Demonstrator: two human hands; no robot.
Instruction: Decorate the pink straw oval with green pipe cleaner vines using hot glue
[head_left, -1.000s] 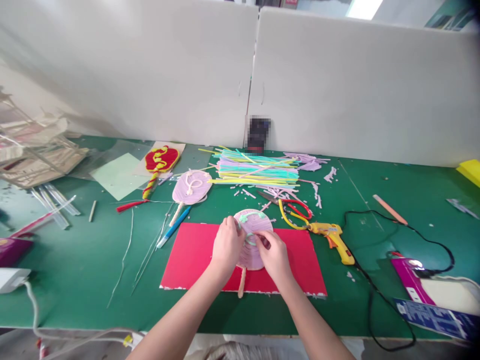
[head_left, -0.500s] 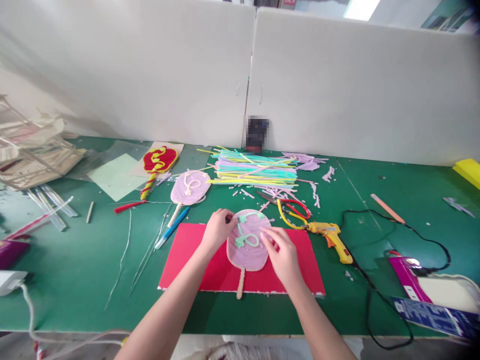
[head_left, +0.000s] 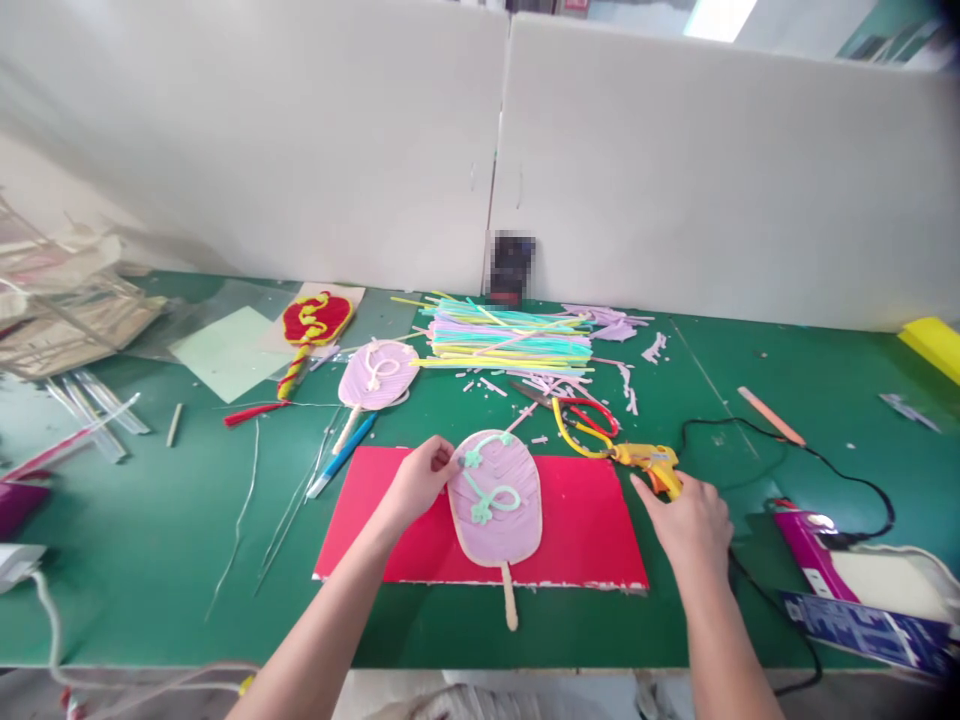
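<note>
My left hand (head_left: pixel 421 482) pinches the upper left edge of a lilac paddle-shaped fan (head_left: pixel 517 515) with a cream rim and handle. Mint-green curls and small flowers decorate the fan's face. The fan lies over a red board (head_left: pixel 585 520), its handle pointing down past the board's front edge. To the right, my right hand (head_left: pixel 691 525) covers the handle of a yellow hot glue gun (head_left: pixel 646 457), fingers curled over it and thumb standing off to the left. Scissors (head_left: pixel 585 420) with red and yellow handles lie against the gun's nozzle.
Behind lies a pile of pastel fuzzy sticks (head_left: pixel 514 338) among lilac scraps. Another lilac fan (head_left: pixel 379 375), a red-and-yellow fan (head_left: pixel 319 318) and a blue pen (head_left: pixel 341 456) are at left. A black cord (head_left: pixel 847 470) runs to a purple-and-white box (head_left: pixel 806 555) at right.
My right hand has left the fan's face and moved right onto the glue gun's handle. The fan has turned slightly, its handle swinging right, with my left hand still at its edge.
</note>
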